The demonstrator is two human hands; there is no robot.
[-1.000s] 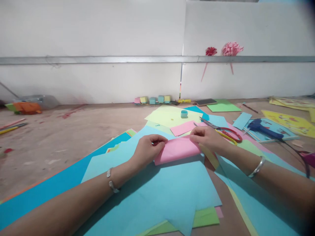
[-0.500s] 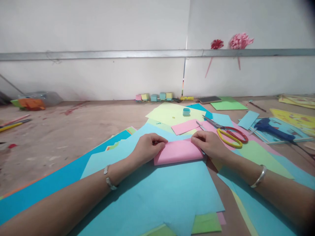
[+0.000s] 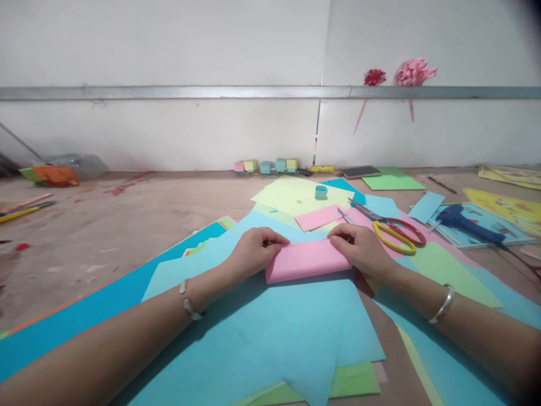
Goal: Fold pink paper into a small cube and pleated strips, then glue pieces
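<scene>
A folded pink paper point(image 3: 310, 262) is held over the light blue sheets point(image 3: 262, 338). My left hand point(image 3: 257, 248) pinches its upper left corner between thumb and fingers. At the upper right corner, my right hand point(image 3: 357, 248) grips the same paper, thumb on the near side. The paper's long lower edge is tilted slightly, its right end higher. Fingertips behind the paper are partly hidden.
Right of my hands lie scissors with red and yellow handles point(image 3: 395, 235) and a blue glue gun point(image 3: 471, 223). Farther back are a pale yellow sheet point(image 3: 291, 194), small paper cubes point(image 3: 266, 167) and a phone point(image 3: 360, 172). Pencils point(image 3: 25, 212) lie at far left.
Both hands still hold the pink paper. Its lower edge has shifted very slightly up and right, and the camera view has moved a little.
</scene>
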